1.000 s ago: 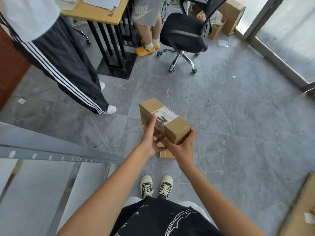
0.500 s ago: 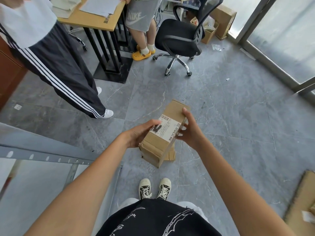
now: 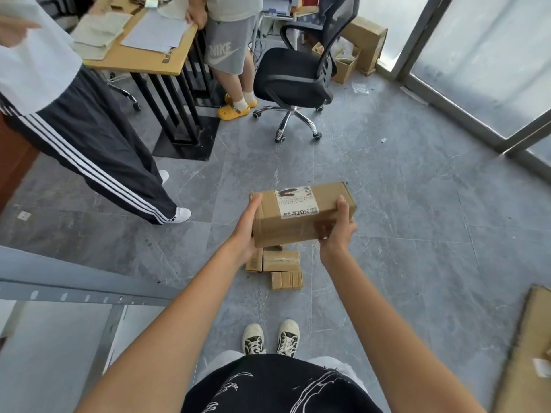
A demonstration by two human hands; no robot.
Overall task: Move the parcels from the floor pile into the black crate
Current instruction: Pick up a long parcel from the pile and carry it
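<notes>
Two hands: left (image 3: 246,234), right (image 3: 337,231) | grip clamped on oblong cardboard parcel (image 3: 301,214) | label perhaps paper

Long brown cardboard parcel (image 3: 302,214) with a white shipping label on its top face, held level in the air over the grey floor, long axis left-right, one hand at each end. Directly under it on the floor: a small pile of brown cardboard parcels (image 3: 278,265), partly hidden by the held one; three are visible, sitting close together. No black crate in view.
</notes>
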